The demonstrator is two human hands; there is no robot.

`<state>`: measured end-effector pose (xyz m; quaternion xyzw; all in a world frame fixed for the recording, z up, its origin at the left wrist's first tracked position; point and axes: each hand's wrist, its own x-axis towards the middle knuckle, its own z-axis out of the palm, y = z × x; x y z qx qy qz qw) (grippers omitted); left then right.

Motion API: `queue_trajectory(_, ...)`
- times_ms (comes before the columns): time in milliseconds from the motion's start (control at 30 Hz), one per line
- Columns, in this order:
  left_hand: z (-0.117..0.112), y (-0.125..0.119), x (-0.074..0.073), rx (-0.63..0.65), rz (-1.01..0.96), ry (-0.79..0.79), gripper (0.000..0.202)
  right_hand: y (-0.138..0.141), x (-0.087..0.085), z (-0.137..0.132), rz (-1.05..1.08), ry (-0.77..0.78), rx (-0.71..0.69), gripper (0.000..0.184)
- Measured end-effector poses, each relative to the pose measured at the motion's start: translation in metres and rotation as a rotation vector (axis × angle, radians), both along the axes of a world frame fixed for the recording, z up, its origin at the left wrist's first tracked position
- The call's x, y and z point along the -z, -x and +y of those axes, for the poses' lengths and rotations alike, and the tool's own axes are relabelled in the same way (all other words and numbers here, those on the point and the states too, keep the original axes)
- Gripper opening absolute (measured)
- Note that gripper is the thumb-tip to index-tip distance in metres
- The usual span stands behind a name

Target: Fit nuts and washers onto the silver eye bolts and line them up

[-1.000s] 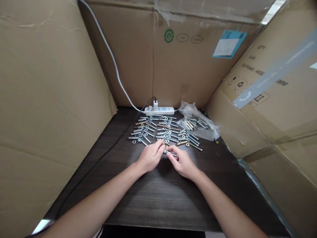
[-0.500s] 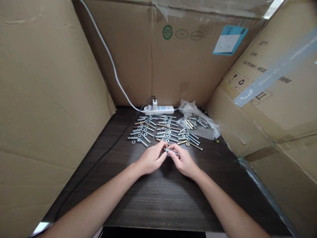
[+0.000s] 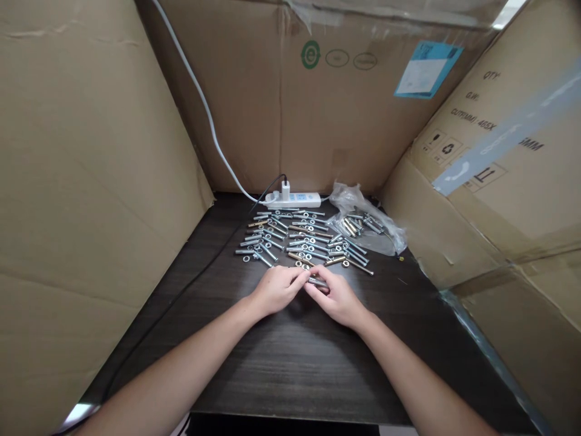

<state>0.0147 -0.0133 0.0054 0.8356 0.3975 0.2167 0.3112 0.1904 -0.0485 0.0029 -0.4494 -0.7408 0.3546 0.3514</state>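
Note:
My left hand (image 3: pixel 276 289) and my right hand (image 3: pixel 336 298) meet over the dark wooden table (image 3: pixel 290 357), fingers pinched together on one silver bolt (image 3: pixel 316 282) held between them. The bolt lies roughly level, its right end in my right fingers and its left end at my left fingertips. Just beyond my hands, rows of silver and brass bolts with washers (image 3: pixel 299 239) are laid out on the table.
A clear plastic bag (image 3: pixel 363 221) with more bolts lies at the back right. A white power strip (image 3: pixel 293 198) with a plugged charger sits by the back wall, its white cable running up left. Cardboard walls (image 3: pixel 91 181) enclose the table on three sides.
Both hands stay pinched on the bolt and have shifted slightly nearer; the fingers have turned a little around it. The laid-out bolts have not moved.

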Motion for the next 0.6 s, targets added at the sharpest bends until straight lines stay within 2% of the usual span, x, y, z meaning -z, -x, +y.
queue_trajectory(100,-0.0019,0.0007,-0.0032,-0.015,-0.044,0.021,0.040,0.0012,0.0014,-0.0003,0.037,0.001,0.009,0.014)
queue_trajectory(200,-0.0043,0.0020,-0.0053,-0.053,-0.143,-0.005,0.023,0.0017,0.0029,-0.0006,0.069,0.007,0.028,0.012)
queue_trajectory(267,-0.0060,0.0028,-0.0060,-0.020,-0.205,-0.026,0.014,0.0016,0.0039,-0.0003,0.092,0.020,0.052,0.012)
queue_trajectory(400,-0.0084,0.0029,-0.0070,0.061,-0.205,-0.030,0.015,0.0004,0.0058,0.0013,0.140,0.048,0.073,0.012)
queue_trajectory(600,-0.0087,0.0009,-0.0104,0.065,-0.176,-0.008,0.011,-0.0006,0.0065,0.0012,0.127,0.046,0.075,0.011)
